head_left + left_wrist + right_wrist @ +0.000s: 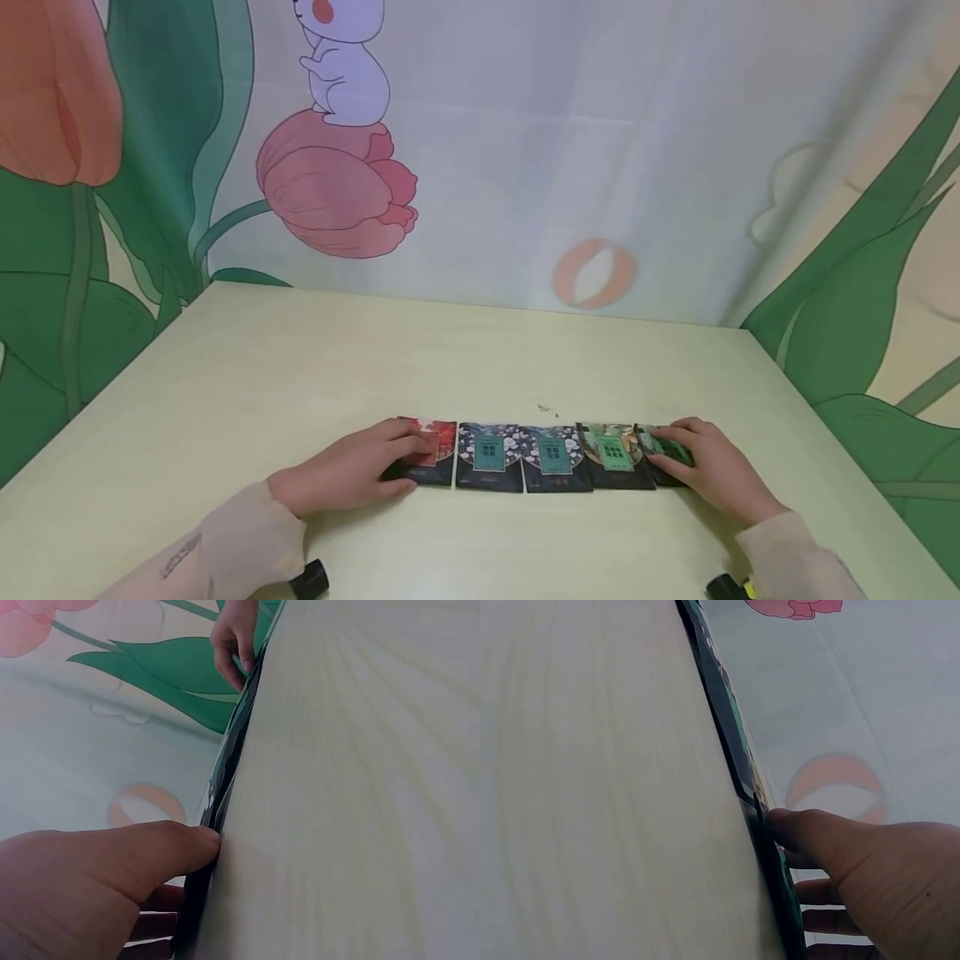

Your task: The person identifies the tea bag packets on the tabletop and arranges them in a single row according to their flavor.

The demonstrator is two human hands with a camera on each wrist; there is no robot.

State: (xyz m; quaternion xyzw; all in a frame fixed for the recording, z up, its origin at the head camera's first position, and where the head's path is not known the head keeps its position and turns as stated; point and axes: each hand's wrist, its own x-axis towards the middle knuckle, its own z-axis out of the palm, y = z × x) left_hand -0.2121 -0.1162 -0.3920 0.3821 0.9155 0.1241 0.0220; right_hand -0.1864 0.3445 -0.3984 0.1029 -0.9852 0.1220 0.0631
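Observation:
Several flat printed packets lie in a side-by-side row on the table, dark along their lower edges. At the left end, my left hand [360,468] rests on a red packet [444,442], fingers across its face and thumb by the lower edge. Two blue floral packets [489,479] [557,481] and a green-and-cream packet [622,477] fill the middle. My right hand [716,471] lies over the dark green packet [671,450] at the right end, hiding part of it. In the right wrist view, the thumb [810,829] touches the row near an overlap between packets.
A pale wooden table [337,358] carries the row. Behind it hangs a cloth backdrop [487,167] printed with tulips, leaves and a white animal. Small dark marks [547,410] sit on the table just beyond the row. Black pieces [310,579] show under both sleeves.

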